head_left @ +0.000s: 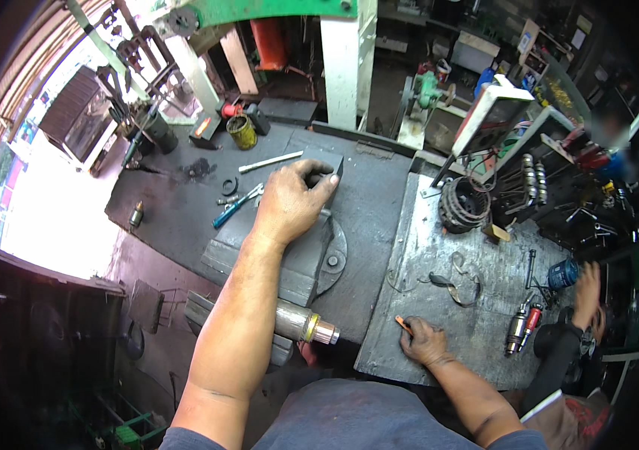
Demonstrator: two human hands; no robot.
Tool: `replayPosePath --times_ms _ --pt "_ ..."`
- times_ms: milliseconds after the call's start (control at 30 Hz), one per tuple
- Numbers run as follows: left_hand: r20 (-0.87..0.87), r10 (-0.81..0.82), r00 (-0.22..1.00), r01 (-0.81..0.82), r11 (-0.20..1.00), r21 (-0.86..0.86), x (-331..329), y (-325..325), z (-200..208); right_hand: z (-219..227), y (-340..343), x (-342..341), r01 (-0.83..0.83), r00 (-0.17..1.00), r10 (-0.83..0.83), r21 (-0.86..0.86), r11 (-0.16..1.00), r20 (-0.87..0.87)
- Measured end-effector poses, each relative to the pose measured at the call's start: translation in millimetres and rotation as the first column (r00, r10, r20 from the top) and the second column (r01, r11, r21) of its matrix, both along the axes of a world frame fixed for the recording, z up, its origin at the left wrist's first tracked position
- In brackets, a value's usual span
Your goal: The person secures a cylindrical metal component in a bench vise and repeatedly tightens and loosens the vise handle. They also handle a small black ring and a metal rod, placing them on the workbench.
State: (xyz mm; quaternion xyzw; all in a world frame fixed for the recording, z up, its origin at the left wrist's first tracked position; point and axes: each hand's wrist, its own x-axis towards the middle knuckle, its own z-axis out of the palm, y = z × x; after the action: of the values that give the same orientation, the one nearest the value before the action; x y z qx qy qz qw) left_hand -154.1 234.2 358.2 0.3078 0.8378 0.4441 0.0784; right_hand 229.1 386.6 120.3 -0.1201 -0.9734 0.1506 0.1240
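My left hand [293, 201] reaches over the bench vise [306, 271], its fingers curled at a dark grey block [327, 159]; what lies under the fingers is hidden. Below my left forearm, a metal armature with a copper-coloured end [295, 321] sits at the vise jaws. My right hand [426, 343] rests on the metal-topped table, closed on a small orange-ended tool [402, 323] whose kind I cannot make out. Beside the vise lie blue-handled pliers [231, 211], a black ring [229, 185] and a pale rod [270, 161].
At right, a co-worker's hand [588, 296] is beside a blue can [562, 274]. A red-handled tool [531, 321] and a dark cylindrical tool [515, 330] lie near it. A wound stator [463, 206] and a strap [458, 289] are on the metal-topped table. A yellow can [241, 132] stands behind.
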Motion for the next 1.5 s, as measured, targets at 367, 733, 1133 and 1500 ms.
replayPosePath --times_ms 367,733,1133,1500 --pt "-0.085 0.112 0.99 -0.04 0.806 0.59 40.7 -56.4 34.6 56.9 -22.9 6.5 0.172 0.983 -0.174 0.034 0.984 0.057" --pt "-0.094 0.824 0.558 -0.828 0.546 -0.128 136.1 -340.1 -189.6 150.3 -90.8 -100.7 0.145 0.971 0.215 -0.969 -0.2 0.101" --pt "0.218 0.227 0.949 -0.168 0.951 -0.259 203.0 -350.4 -349.3 178.0 -112.8 -128.8 0.265 0.946 0.264 -0.916 -0.3 0.187" --pt "0.2 -0.087 0.976 0.152 0.929 -0.336 136.0 -373.3 -419.1 170.9 -130.6 -130.8 0.236 0.967 0.109 -0.97 -0.059 0.229"
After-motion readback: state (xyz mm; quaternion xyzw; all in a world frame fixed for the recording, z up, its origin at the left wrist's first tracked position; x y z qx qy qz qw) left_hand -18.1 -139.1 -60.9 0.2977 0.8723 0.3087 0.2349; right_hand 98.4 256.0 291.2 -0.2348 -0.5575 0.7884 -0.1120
